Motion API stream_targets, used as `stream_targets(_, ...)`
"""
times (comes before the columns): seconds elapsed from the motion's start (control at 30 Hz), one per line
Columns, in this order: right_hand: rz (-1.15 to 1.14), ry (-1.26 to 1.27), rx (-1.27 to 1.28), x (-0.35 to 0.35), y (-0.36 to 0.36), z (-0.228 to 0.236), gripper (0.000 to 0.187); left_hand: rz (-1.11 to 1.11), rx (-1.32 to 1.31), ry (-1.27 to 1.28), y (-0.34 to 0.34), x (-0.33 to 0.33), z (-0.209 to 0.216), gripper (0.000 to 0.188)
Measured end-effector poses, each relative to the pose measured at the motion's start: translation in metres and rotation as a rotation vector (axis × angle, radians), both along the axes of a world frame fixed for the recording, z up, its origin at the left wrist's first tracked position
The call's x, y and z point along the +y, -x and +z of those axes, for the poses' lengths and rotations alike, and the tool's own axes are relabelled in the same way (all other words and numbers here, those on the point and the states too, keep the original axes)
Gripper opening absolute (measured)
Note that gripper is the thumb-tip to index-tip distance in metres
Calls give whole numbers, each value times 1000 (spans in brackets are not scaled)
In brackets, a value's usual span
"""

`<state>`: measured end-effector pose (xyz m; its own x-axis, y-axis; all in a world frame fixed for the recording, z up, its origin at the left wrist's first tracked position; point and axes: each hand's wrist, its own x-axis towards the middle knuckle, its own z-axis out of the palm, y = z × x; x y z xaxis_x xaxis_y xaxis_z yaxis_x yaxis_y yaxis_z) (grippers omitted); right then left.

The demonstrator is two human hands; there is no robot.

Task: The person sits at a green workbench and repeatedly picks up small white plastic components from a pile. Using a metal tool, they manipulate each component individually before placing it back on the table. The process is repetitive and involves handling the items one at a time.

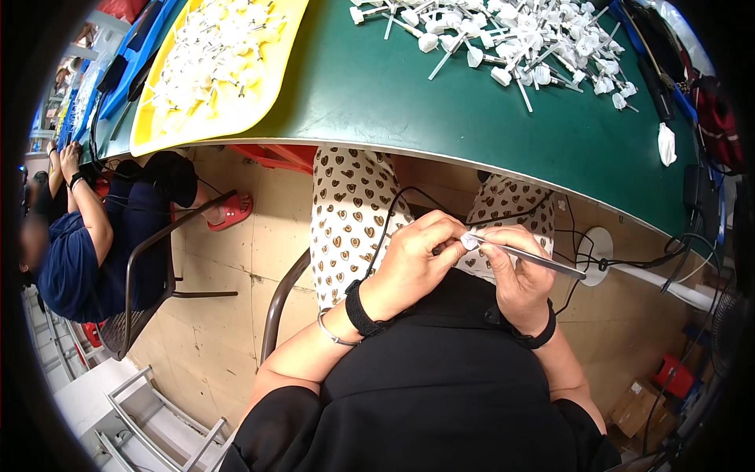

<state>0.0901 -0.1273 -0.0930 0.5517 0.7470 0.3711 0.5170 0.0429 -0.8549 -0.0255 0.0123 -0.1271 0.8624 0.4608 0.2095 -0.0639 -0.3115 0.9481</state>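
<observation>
In front of my body, over my lap, both hands work close together. My left hand (421,259) pinches a small white part (469,241) between thumb and fingertips. My right hand (523,271) is closed around a slim, flat grey metal tool (550,262), perhaps tweezers. Its narrow end meets the white part, and its wider end sticks out to the right past my hand. The fine detail of the white part is too small to make out.
On the green table (346,110) lies a pile of white-headed parts with thin stems (527,39). A yellow tray (267,102) holds several similar parts. One white piece (667,145) lies at the right. Black cables (582,236) hang below the edge. A co-worker (86,244) sits at left.
</observation>
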Motion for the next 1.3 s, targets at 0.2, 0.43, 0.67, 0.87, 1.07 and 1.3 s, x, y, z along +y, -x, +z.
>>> stream_targets(0.2,-14,29,21,-1,1,1,12,9,50,4,0,-2,3,8)
stream_targets(0.43,-69,43,102,-3,4,2,8,8,29,45,0,-3,1,5)
stream_targets(0.67,-64,41,104,-3,4,1,9,18,34,52,-1,-4,3,5)
stream_targets(0.87,-37,53,39,0,1,6,8,37,29,32,0,-4,4,6)
stream_targets(1.07,-21,97,11,1,0,9,7,29,5,-5,0,-4,3,7)
stream_targets(1.3,-97,-6,380,-9,7,2,12,-1,10,48,0,-1,3,8)
